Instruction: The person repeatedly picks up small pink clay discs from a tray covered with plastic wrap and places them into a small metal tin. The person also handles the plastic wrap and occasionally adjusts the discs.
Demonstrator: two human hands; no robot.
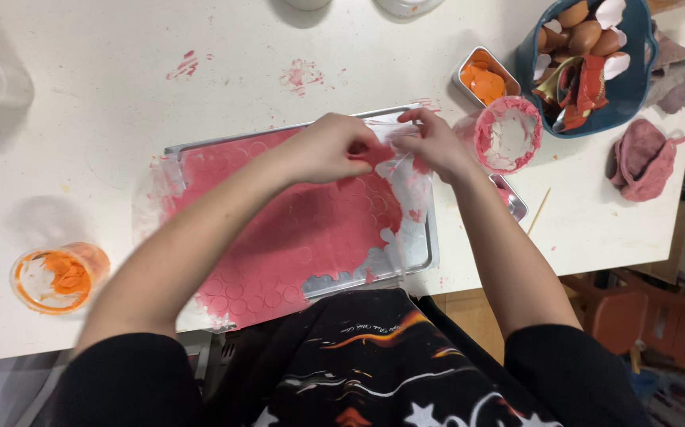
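While both hands (390, 146) pinch pink dough (295, 229) (circle-scored), a clear film (409, 178) lies beside.

A white table (81, 142) fills most of the view, its top smeared here and there with pink stains. Past its right edge, orange-red plastic chairs (658, 324) stand on a cluttered floor. Even indoor light falls from above, leaving soft shadows.
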